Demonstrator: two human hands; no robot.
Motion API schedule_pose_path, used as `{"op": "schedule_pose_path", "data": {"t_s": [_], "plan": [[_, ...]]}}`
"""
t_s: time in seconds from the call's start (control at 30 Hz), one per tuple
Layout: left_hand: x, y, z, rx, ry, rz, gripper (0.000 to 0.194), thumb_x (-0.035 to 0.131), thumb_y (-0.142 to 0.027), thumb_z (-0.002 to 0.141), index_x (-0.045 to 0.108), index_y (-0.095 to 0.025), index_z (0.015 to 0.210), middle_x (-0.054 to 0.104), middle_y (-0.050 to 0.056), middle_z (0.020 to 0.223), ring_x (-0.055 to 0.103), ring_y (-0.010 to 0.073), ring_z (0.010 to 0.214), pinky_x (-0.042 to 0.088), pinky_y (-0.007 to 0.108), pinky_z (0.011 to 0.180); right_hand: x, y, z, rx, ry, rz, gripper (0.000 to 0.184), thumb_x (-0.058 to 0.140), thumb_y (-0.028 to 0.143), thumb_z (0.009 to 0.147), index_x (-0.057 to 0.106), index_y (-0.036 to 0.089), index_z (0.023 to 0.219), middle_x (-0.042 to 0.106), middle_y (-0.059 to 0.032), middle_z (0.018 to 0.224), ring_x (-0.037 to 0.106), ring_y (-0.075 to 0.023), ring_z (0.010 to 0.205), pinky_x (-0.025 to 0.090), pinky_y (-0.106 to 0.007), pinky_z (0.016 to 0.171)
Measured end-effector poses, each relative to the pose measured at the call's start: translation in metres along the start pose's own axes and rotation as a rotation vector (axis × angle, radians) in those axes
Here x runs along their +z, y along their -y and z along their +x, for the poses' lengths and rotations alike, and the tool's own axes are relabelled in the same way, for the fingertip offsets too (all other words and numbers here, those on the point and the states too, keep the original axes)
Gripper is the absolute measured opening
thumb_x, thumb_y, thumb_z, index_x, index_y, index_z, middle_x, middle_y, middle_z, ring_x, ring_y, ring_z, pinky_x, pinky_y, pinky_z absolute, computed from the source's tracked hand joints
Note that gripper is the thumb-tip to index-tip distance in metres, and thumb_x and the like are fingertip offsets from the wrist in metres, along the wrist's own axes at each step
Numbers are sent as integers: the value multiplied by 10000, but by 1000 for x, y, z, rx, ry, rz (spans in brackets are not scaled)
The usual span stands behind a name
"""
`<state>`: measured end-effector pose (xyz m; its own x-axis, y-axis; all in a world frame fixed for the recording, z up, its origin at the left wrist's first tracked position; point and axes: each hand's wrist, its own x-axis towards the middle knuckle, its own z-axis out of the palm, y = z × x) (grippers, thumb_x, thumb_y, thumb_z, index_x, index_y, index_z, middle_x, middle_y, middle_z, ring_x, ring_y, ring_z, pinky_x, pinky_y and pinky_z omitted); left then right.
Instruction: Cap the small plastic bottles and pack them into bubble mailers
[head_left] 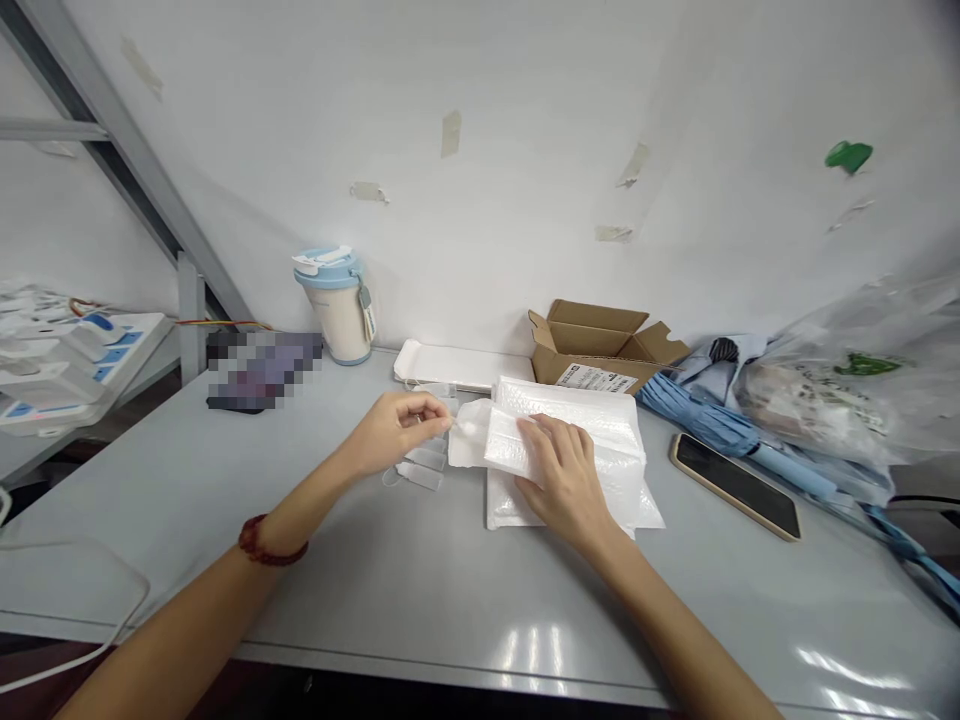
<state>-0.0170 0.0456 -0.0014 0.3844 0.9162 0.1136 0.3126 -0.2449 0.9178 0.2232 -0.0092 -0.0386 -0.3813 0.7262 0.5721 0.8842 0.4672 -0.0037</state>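
My right hand (pixel 566 480) grips a small white bubble mailer (pixel 510 445), fingers over its top and thumb at its lower edge. Under it lie more white bubble mailers (pixel 611 440), stacked on the grey table. At the mailer's open left end, my left hand (pixel 401 430) is closed in a pinch, thumb against fingertips. Whatever sits in that pinch is too small to make out. Several clear plastic tags (pixel 420 475) with thin string loops lie just below and behind my left hand, partly hidden by it.
Behind the mailers are a flat white packet (pixel 457 365) and an open cardboard box (pixel 592 345). To the right lie a phone (pixel 735 487), a blue folded umbrella (pixel 712 420) and a plastic bag (pixel 832 380). A tumbler (pixel 337 310) stands back left; a white cable (pixel 112 625) crosses the front left.
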Motion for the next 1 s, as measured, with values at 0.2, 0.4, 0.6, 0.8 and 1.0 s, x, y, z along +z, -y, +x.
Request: {"op": "schedule_pose_path", "data": {"t_s": [0.2,0.4,0.6,0.8,1.0], "plan": [[40,4,-10,290,91,339,315,461,-215,861,662,-174,623,547,2,537,431,125,534,312,249,534,2,5,-2,-29,10,45,476,517,136,768,442,133,1238,539,-167,1169,479,-296,1062,352,-459,904],[21,3,-8,216,-129,340,260,491,-318,868,710,-179,870,661,14,696,469,122,542,361,236,541,-1,1,-1,-10,4,43,479,501,125,767,427,131,1240,535,-172,1169,472,-302,1072,359,-451,881],[-25,33,12,-68,-297,513,349,529,-321,794,647,-153,1076,620,2,670,537,167,620,402,265,626,-4,-6,0,1,-24,9,503,505,107,740,421,133,1235,535,-170,1152,484,-298,1038,369,-438,858],[-24,48,17,-125,-256,503,300,525,-348,773,707,-177,939,690,35,757,576,198,664,422,293,641,-5,-8,0,-7,-25,2,505,510,124,739,414,128,1235,529,-176,1148,480,-301,1042,373,-440,853],[-25,31,15,-49,-267,350,240,544,-367,788,688,-174,792,712,42,836,594,197,768,438,287,709,-4,-8,0,7,-14,-5,507,508,132,748,404,137,1244,525,-179,1152,481,-305,1039,371,-448,853]]}}
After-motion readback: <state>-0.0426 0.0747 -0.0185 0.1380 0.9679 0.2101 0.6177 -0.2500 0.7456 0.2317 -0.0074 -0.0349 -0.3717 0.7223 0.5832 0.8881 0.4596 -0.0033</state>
